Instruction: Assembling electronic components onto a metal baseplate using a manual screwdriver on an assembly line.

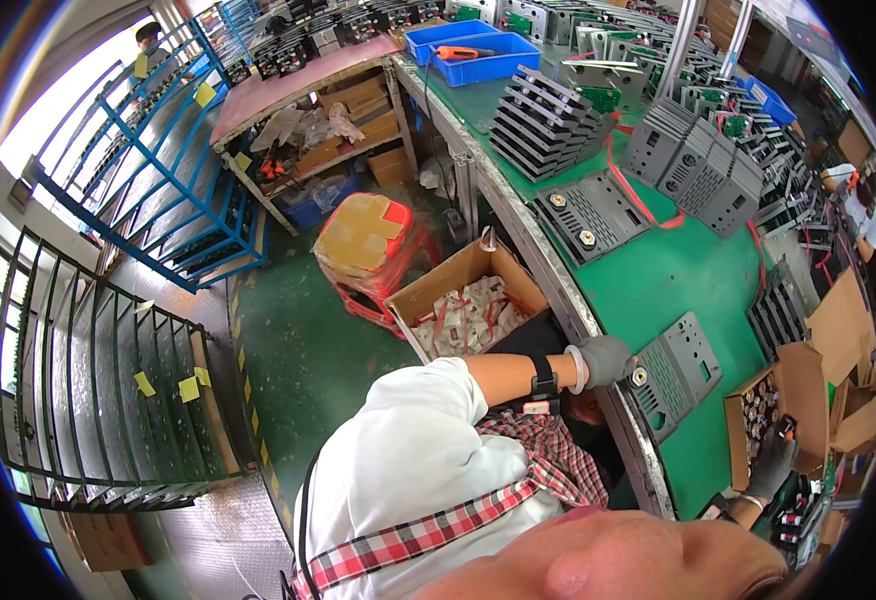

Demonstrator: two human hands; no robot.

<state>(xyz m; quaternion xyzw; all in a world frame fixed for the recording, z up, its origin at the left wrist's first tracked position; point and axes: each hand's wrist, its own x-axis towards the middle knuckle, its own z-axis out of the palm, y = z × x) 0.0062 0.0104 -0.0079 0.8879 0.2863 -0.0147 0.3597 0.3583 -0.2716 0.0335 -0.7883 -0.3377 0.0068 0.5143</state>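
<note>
My left hand, in a grey glove, is at the bench's near edge, against the corner of a flat grey metal panel. Its fingers look curled; whether they grip the panel is hidden. Beside the fingertips, a round brass-coloured part sits on the panel, which has slots and holes. Over to the right, my right hand, also gloved, reaches to an open cardboard box of small round metal parts. Its fingers are closed around a small dark and orange thing, too small to name.
Another grey panel with two round parts lies farther along the green bench. Stacked panels and red cords stand beyond it. A carton of wrappings and a red stool are left of the bench. A co-worker is at far right.
</note>
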